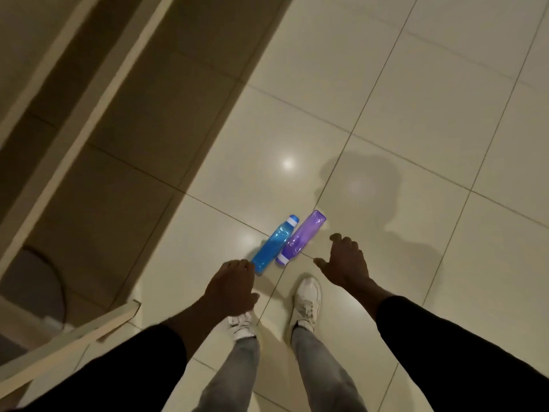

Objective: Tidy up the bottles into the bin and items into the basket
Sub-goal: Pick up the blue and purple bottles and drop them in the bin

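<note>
Two plastic bottles lie side by side on the tiled floor, just ahead of my feet. The blue bottle has its white-banded cap pointing away from me. The purple bottle lies the other way, its white-banded cap towards me. My left hand hangs above the floor with its fingertips at the near end of the blue bottle, holding nothing. My right hand is spread open just right of the purple bottle, apart from it. No bin or basket is in view.
A pale table frame with a leg stands at the left, casting a dark shadow on the floor. My white shoes stand close behind the bottles. Glossy cream tiles stretch ahead and to the right.
</note>
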